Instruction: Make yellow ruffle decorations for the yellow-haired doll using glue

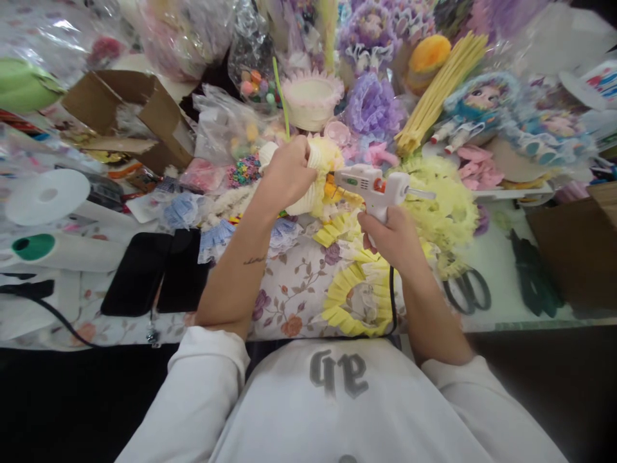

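Observation:
My right hand [390, 235] is wrapped round the handle of a white glue gun [359, 180], its nozzle pointing left. At the nozzle's tip is the yellow frilly edge of a cream ribbed basket-like piece [303, 200]. My left hand [289, 173] grips this piece with curled fingers that hide part of it. A thin green stem [281, 96] rises behind that hand; whether it joins the piece I cannot tell. Yellow pleated ribbon [337, 312] lies in a loop on the flowered cloth, below my hands. Pale yellow ruffled lace [441, 202] is heaped right of the glue gun.
A pink-edged cream basket [311, 103] and several dressed dolls [477, 103] stand behind. Two dark phones [137, 273] lie at left, near an opened cardboard box [125, 109]. Black-handled scissors [467, 290] and dark green pliers-like tools [533, 273] lie at right. The glue gun's cord [393, 299] hangs toward me.

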The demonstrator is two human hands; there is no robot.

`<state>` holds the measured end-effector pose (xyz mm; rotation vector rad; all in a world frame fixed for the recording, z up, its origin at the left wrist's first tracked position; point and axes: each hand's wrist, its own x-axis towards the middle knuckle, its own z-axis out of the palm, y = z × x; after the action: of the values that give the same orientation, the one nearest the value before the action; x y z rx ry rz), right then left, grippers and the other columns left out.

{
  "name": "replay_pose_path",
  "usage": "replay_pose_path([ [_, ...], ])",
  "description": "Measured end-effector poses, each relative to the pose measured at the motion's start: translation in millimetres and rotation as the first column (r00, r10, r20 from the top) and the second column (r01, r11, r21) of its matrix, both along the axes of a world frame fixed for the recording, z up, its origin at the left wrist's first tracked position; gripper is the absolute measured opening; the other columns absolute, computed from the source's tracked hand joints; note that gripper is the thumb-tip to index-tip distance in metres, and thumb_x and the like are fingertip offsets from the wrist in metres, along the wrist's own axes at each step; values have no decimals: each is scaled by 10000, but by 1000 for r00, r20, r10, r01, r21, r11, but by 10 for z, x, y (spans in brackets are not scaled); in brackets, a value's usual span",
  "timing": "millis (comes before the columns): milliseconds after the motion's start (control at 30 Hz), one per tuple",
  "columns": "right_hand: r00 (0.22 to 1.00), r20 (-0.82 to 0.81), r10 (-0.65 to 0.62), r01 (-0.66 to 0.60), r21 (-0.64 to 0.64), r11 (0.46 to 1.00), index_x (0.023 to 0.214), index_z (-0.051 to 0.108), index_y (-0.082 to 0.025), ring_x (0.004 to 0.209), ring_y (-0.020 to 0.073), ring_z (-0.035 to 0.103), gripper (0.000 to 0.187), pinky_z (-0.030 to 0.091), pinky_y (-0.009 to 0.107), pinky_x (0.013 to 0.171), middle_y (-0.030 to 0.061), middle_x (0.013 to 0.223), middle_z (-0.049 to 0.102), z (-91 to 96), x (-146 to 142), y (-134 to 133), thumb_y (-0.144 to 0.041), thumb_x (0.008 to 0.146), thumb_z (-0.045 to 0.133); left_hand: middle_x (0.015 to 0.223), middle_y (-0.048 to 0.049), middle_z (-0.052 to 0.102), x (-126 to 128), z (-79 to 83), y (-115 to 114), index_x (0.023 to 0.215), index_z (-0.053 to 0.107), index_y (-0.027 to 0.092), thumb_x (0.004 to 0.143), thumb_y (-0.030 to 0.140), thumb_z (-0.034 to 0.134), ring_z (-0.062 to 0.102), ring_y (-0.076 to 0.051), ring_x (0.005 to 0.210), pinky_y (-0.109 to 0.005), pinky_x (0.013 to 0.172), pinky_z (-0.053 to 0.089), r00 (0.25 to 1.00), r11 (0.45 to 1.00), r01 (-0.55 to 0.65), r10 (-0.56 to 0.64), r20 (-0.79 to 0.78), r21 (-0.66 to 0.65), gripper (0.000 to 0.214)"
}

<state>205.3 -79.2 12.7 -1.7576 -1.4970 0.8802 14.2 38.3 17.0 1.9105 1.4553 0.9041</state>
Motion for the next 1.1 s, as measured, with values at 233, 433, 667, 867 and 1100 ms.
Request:
replay_pose_path([
  [233, 1000, 5, 10, -10, -5, 1000, 472, 543, -200, 403, 129, 516, 359, 392, 251, 465, 21, 421, 574, -16, -15, 8, -319, 811, 544, 609, 1, 490, 31, 68, -37, 686, 416, 245, 674, 38, 672, 587, -250, 902, -383, 746, 443, 999, 999, -20, 18, -35, -48, 329],
  [433, 1000, 13, 5, -4, -29, 1000, 448, 545, -201, 394, 124, 491, 373, 376, 249, 446, 18, 398, 541, -62, 20, -36, -315, 804, 548, 595, 1, 495, -29, -46, 29, 692, 439, 252, 667, 89, 684, 585, -254, 839, -377, 688, 438, 999, 1000, 19, -20, 31, 8, 295],
  [667, 1000, 2, 5, -5, -41, 999, 464, 536, -198, 392, 118, 501, 355, 375, 241, 446, 19, 417, 566, -32, -4, -6, -321, 797, 543, 583, 17, 469, -10, 5, -4, 672, 413, 253, 608, 38, 621, 533, -214, 658, -368, 629, 434, 1000, 1000, -7, 7, -23, 9, 306],
  [867, 1000, -18, -5, 5, -12, 1000, 528, 549, -200, 400, 131, 520, 315, 383, 240, 447, 17, 427, 580, -67, -24, 6, -344, 809, 548, 588, 9, 465, -42, -33, 11, 692, 443, 253, 613, 49, 615, 587, -245, 771, -390, 720, 488, 1000, 999, 12, -13, 14, 36, 278],
  [1100, 1000, 13, 25, -24, -37, 999, 491, 540, -198, 388, 123, 502, 331, 368, 240, 436, 18, 417, 564, -75, 15, -23, -317, 800, 542, 608, 1, 495, -49, -71, 45, 698, 467, 251, 599, 23, 624, 614, -280, 876, -422, 790, 498, 997, 1000, 22, -22, 68, 12, 294],
])
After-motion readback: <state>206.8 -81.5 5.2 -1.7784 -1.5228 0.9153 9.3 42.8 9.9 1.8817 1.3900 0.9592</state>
